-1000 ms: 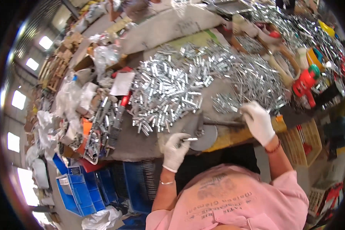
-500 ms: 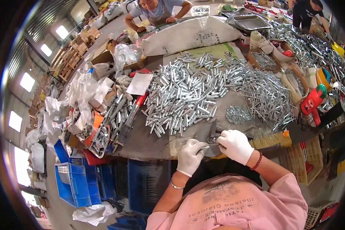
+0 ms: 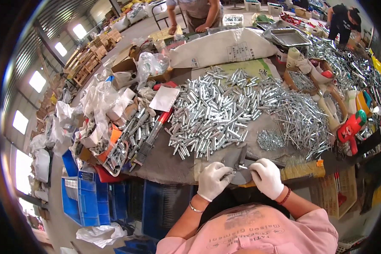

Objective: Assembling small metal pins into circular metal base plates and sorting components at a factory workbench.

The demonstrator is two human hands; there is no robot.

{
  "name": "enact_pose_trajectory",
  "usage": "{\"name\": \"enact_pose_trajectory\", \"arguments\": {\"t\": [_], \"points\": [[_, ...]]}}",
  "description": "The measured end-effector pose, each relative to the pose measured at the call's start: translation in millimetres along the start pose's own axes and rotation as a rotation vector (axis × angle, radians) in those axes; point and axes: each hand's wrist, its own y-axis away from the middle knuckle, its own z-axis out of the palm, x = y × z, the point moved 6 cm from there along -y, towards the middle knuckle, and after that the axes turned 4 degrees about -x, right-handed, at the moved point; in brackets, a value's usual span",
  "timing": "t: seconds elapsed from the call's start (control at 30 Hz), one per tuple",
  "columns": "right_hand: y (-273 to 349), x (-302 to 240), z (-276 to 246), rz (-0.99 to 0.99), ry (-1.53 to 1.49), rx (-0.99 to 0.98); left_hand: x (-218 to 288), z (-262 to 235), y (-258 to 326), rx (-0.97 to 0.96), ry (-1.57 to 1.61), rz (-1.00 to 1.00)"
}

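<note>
My left hand (image 3: 213,181), in a white glove, is closed at the table's front edge. A small silvery metal piece (image 3: 233,172) pokes out at its fingertips. Just to the right, my gloved right hand (image 3: 267,177) pinches a thin metal pin (image 3: 243,167) that points toward the left hand. A small gap separates the two hands. Between and beyond them stands a dark metal block (image 3: 238,157). Farther off lies a broad heap of short silvery metal tubes (image 3: 216,112). Thin metal pins (image 3: 305,118) are piled to its right, and a little mound of tiny metal parts (image 3: 271,139) lies nearer.
Plastic bags (image 3: 99,95) and metal tools crowd the left side. A red bottle with a green cap (image 3: 351,127) is at the right. Blue crates (image 3: 82,201) stand below the table's left edge. Across the table is a person (image 3: 194,15); another person (image 3: 343,21) bends at the far right.
My hands have moved slightly apart, and the pin in the right fingers now shows. The view has shifted, so the table sits lower and farther right. The person opposite stands more upright.
</note>
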Motion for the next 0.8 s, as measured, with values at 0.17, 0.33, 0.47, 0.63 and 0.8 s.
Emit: {"name": "enact_pose_trajectory", "arguments": {"t": [0.17,0.33,0.47,0.63,0.8], "points": [[15.9,6.4,2.7,0.077,-0.057,0.108,4.7,2.6,-2.6,0.012,-0.042,-0.046],[13.0,16.1,5.1,0.212,-0.123,0.09,1.3,4.0,-6.3,0.001,-0.037,-0.06],[10.9,17.0,7.6,0.156,-0.095,0.15,2.5,6.9,-8.8,0.103,-0.093,-0.137],[10.9,19.8,9.4,0.187,-0.065,0.157,-0.9,9.1,-9.4,0.112,-0.139,-0.208],[15.3,26.9,14.9,0.219,-0.082,0.142,-1.9,9.3,-10.9,0.099,-0.145,-0.204]]}}
